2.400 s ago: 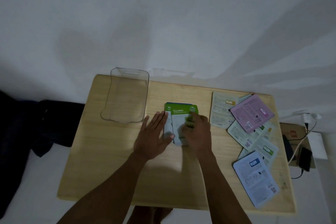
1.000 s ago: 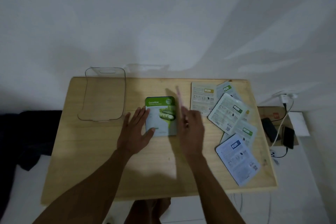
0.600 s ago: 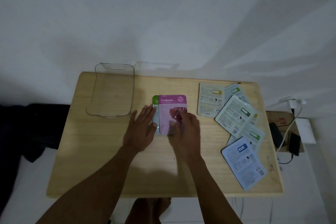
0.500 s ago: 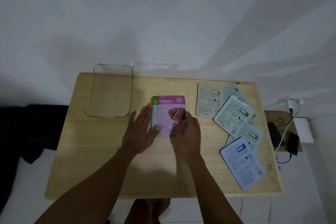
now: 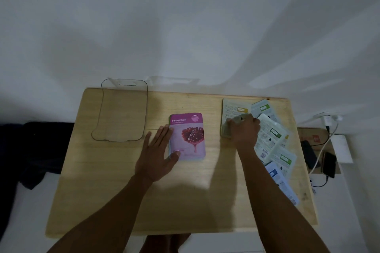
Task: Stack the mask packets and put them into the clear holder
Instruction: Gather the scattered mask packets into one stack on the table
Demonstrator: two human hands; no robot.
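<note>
A small wooden table stands against a white wall. To its right, on the floor, sit a cardboard box, two phones and a white charger with cables; dark cloth lies off to the left.

The right side of the table is crowded: loose packets lie fanned and overlapping, backs up, from the far edge down to a blue one near the right edge. The right hand rests on the leftmost of them, a pale packet, fingers curled onto its lower half; whether they grip it or only press, I cannot tell.

In the middle lies the stack, topped by a purple pomegranate packet, with edges of others just showing beneath. The left hand lies flat and spread against its left side, thumb on the near corner, holding nothing.

Bare wood runs between stack and loose packets, and across the whole near half apart from the forearms.

The clear holder stands at the far left corner, its back rising past the table's edge, with nothing in it.
</note>
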